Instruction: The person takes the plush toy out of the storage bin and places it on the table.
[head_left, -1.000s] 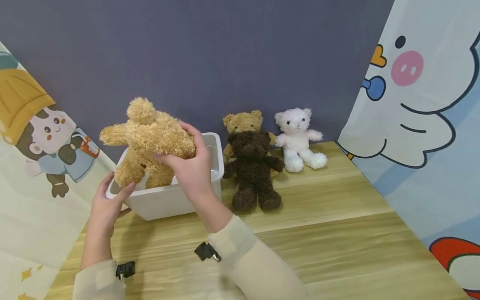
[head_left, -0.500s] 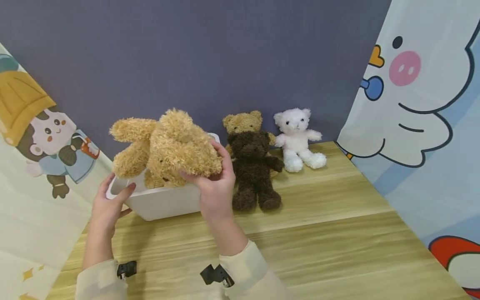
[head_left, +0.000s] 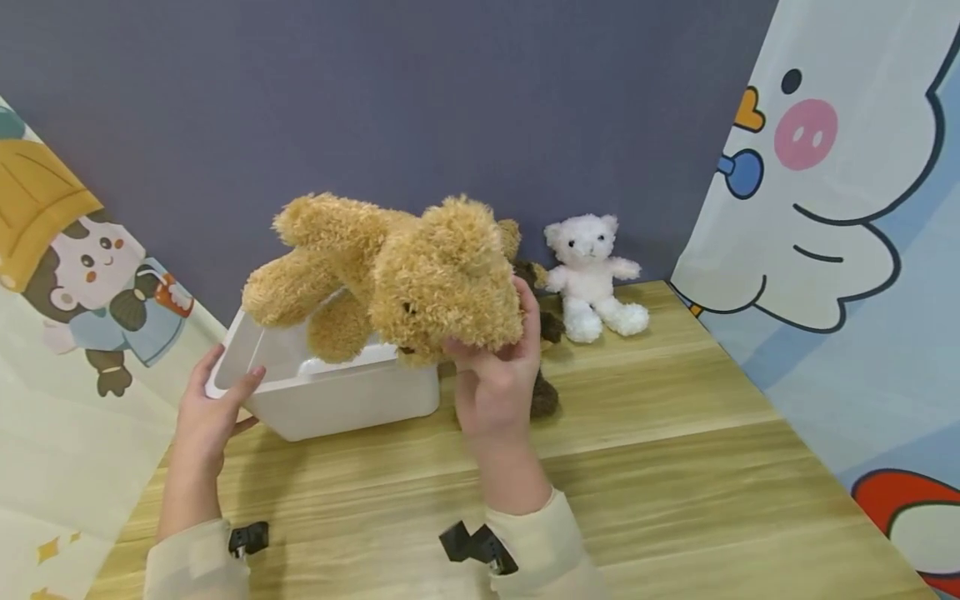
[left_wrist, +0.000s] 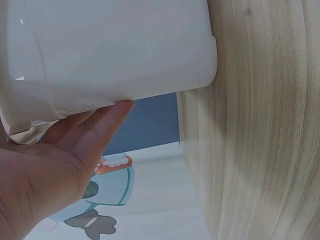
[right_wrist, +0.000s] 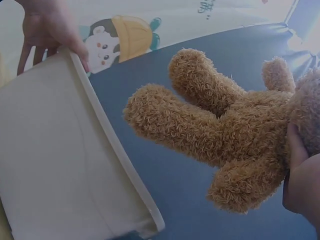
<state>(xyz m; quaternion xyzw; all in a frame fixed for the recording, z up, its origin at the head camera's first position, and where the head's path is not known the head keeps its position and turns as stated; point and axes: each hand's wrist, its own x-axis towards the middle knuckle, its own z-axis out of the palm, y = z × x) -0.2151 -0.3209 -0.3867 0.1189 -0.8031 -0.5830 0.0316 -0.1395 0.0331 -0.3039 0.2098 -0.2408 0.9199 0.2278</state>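
Observation:
My right hand grips a light-brown teddy bear by its head, thumb on the near side. The bear lies sideways in the air, its legs stretching left over the white plastic bin. In the right wrist view, the bear's body and legs are apart from the bin's rim. With the thumb over the rim and the fingers under it outside, my left hand holds the bin's left end. The left wrist view shows those fingers against the bin's outer wall.
A white teddy bear sits against the grey back panel. Left of it, a dark-brown bear and a tan bear are mostly hidden behind the held bear and my right hand. All stand on a wood-grain table.
My right hand has brought the light-brown bear up from the bin and to the right, turning its head rightward. It now covers much of the dark-brown bear. My left hand stays at the bin.

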